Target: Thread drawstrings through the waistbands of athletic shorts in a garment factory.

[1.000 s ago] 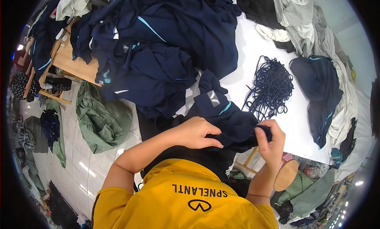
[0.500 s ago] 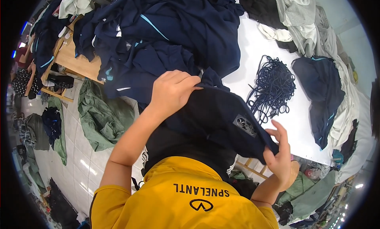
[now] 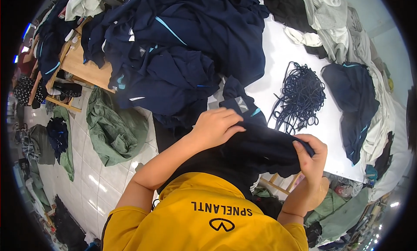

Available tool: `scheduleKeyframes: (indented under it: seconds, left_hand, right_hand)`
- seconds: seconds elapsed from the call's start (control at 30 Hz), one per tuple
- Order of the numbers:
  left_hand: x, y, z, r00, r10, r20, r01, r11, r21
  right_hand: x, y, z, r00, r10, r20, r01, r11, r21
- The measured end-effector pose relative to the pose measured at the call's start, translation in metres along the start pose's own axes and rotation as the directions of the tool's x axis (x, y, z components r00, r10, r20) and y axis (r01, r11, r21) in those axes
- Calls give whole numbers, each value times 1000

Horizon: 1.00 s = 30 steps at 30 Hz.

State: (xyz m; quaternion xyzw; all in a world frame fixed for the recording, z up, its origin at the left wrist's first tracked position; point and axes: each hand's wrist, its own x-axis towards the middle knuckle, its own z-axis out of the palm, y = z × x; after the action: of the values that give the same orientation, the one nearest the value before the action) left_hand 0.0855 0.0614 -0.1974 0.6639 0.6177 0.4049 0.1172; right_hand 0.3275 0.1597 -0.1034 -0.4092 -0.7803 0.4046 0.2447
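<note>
Head view shows both hands, left hand [image 3: 215, 127] and right hand [image 3: 310, 155], clamped on a bunched, plain navy garment [image 3: 256, 149] at the white table's [image 3: 278, 51] near edge.

A white table [image 3: 282, 55] bears heaped navy garments [image 3: 182, 47] and coiled dark cord [image 3: 299, 97].

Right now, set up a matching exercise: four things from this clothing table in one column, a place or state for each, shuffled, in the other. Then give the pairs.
Things:
1. coil of dark blue cord
2. dark navy garment
3. green cloth heap
4. pile of navy clothes

Places or states:
A. on the tiled floor beside the table
B. loose on the bare white tabletop
C. gripped by the left hand and right hand
D. heaped at the far end of the table

Pairs: 1-B, 2-C, 3-A, 4-D
</note>
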Motion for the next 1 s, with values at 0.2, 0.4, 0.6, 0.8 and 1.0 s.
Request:
scheduleKeyframes:
  seconds: [0.2,0.4,0.6,0.8,1.0]
  left_hand:
    - [-22,-14,-12,843,-46,536,314,851,-421]
    - [-24,-25,-47,717,27,697,493,687,-533]
    - [-4,-10,-30,657,9,754,349,883,-314]
    - [-16,-4,-2,855,46,516,196,894,-404]
    - [-30,10,13,937,-27,349,168,909,-381]
  right_hand:
    - [8,10,-9,948,130,290,-150,988,47]
    - [2,3,-14,895,206,396,-259,962,86]
    - [11,7,5,879,145,455,-155,988,-14]
    - [8,-5,20,834,183,521,-174,982,-68]
    - [10,3,41,802,-188,567,113,980,165]
